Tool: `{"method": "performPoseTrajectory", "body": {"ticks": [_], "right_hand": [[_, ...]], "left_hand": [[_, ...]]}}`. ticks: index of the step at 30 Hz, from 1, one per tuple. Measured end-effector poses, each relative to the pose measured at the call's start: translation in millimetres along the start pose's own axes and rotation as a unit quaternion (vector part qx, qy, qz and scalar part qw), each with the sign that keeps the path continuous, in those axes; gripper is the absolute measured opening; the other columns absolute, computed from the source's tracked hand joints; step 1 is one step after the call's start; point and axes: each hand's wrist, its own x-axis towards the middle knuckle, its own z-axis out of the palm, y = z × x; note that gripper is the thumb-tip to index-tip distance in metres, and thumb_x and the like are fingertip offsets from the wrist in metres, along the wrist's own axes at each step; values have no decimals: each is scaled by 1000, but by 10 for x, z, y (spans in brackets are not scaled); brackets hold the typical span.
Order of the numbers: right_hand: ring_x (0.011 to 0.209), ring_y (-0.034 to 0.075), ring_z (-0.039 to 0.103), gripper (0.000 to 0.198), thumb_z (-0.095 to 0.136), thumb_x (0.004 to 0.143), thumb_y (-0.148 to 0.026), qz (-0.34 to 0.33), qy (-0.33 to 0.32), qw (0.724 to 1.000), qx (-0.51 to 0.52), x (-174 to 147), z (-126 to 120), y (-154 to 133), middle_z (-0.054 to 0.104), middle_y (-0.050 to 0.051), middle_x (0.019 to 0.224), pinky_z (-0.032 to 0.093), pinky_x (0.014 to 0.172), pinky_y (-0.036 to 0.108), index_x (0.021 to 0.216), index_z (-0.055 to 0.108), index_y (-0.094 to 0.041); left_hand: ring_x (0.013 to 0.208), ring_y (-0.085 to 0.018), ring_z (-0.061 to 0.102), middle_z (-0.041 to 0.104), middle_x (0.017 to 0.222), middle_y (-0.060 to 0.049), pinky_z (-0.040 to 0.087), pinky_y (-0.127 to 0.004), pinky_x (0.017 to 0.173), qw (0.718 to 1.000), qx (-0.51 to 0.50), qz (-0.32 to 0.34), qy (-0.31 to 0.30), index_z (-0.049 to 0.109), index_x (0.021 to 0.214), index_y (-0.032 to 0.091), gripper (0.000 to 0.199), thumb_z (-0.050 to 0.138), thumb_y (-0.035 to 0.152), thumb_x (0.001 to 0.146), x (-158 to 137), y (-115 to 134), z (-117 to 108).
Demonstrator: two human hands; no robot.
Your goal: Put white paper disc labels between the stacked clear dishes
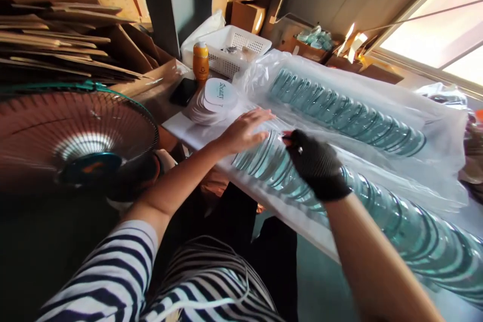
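Observation:
A long row of clear, greenish round plastic pieces (392,211), nested like lids or bowls, lies on its side along the table's near edge. My bare left hand (245,131) is over the left end of this row, its fingers stretched out. Whether it touches the pieces I cannot tell. My right hand (315,163), in a black glove with fingertips showing, is above the same row with thumb and fingers pinched together. What they hold, if anything, is too small to make out. A stack of round white printed cards (215,100) stands left of my left hand.
A second nested row (347,110) lies behind on plastic film. A large fan (83,146) stands close on the left, below stacked flattened cardboard (56,35). An orange bottle (200,63), a dark phone (183,91) and a white basket (230,53) are at the back.

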Motion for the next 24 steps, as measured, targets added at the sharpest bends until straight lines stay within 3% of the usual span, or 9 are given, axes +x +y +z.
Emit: {"method": "performPoseTrajectory", "body": {"ticks": [2, 5, 8, 11, 13, 15, 18, 21, 24], "right_hand": [[91, 23, 69, 35, 57, 89, -28, 2, -68, 998, 2, 453, -85, 273, 75, 11, 102, 49, 74, 29, 120, 69, -17], [79, 17, 68, 34, 63, 79, -18, -63, -209, 974, 68, 997, -42, 458, 76, 6, 90, 48, 67, 24, 111, 73, -14], [69, 15, 65, 33, 61, 72, -12, -100, -236, 964, 74, 1142, -33, 424, 75, 3, 81, 46, 61, 23, 100, 76, -16], [76, 18, 68, 24, 59, 71, -15, -107, -141, 984, 35, 852, -139, 318, 75, 4, 82, 46, 66, 24, 87, 77, -18], [77, 19, 68, 21, 59, 74, -19, -103, -75, 991, 46, 481, -161, 222, 75, 5, 82, 45, 65, 24, 87, 76, -17], [72, 18, 67, 19, 58, 78, -22, -93, -44, 993, 59, 39, -35, 85, 74, 6, 83, 43, 62, 24, 87, 74, -17], [68, 18, 66, 25, 50, 89, -26, -78, -39, 996, 9, -578, 438, -182, 74, 9, 93, 38, 55, 26, 90, 74, -18], [79, 21, 69, 31, 44, 93, -18, -87, -64, 994, -19, -962, 865, -370, 74, 10, 104, 43, 62, 28, 106, 73, -20], [80, 22, 70, 31, 44, 95, -22, -75, -57, 995, 5, -1050, 773, -263, 75, 7, 102, 46, 64, 29, 106, 73, -23]], "left_hand": [[131, -27, 52, 64, 132, -10, 37, -47, 114, 998, 36, 22, -50, 66, 123, 19, 40, 61, 39, 88, 7, 123, 6], [121, -25, 57, 68, 122, -10, 44, -42, 107, 996, 56, 20, -67, 69, 116, 17, 35, 63, 36, 88, 21, 204, 44], [121, -23, 57, 68, 120, -8, 44, -40, 107, 996, 58, 14, -69, 69, 115, 19, 33, 65, 35, 87, 32, 208, 45], [121, -23, 57, 69, 120, -6, 43, -41, 108, 995, 63, 8, -73, 68, 115, 21, 31, 64, 32, 86, 42, 206, 28], [120, -22, 58, 69, 120, -6, 43, -41, 108, 995, 63, 3, -77, 68, 115, 20, 32, 64, 33, 86, 48, 203, 27], [120, -22, 57, 69, 121, -6, 42, -41, 108, 995, 65, 3, -81, 68, 115, 20, 32, 64, 34, 86, 55, 186, 36], [120, -22, 58, 69, 121, -6, 42, -41, 108, 993, 78, 7, -83, 68, 115, 20, 31, 61, 32, 87, 65, 136, 37], [120, -21, 58, 69, 122, -6, 42, -42, 108, 990, 99, 15, -98, 67, 116, 20, 31, 59, 32, 89, 71, 138, -2], [129, -24, 53, 65, 131, -7, 38, -45, 111, 982, 159, 15, -105, 65, 123, 21, 35, 56, 31, 90, 64, 301, -23]]}}
